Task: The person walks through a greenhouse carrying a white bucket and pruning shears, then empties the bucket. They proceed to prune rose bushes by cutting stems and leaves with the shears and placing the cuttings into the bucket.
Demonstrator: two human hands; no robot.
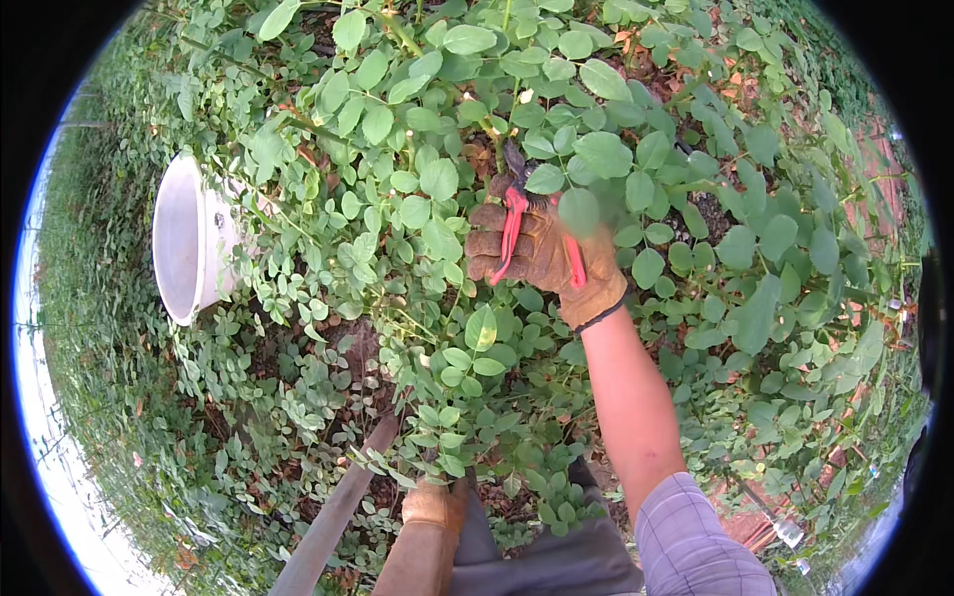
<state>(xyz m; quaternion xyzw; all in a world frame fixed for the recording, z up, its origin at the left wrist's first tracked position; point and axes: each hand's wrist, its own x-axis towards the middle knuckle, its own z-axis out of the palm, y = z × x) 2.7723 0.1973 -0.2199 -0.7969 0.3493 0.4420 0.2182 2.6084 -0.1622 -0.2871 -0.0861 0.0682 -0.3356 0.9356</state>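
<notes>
My right hand (548,249), in a brown leather work glove, holds pruning shears (513,223) with red handles and dark blades. Its palm faces up and the two handles are spread apart. The blades sit among rose leaves, close beside a green stem (498,145); whether they touch it is unclear. Low in the view is my left hand (434,506), in a tan leather glove with a long cuff. Leaves cover its fingers, and leafy rose shoots (477,365) rise just above it. What it grips, if anything, is hidden.
A white plastic bucket (216,253) stands tilted in the view among the bushes at left. A grey pole (339,506) slants up beside my left forearm. Dense rose foliage (604,156) surrounds both hands. Reddish soil (879,186) shows at right, and my dark trousers (551,562) below.
</notes>
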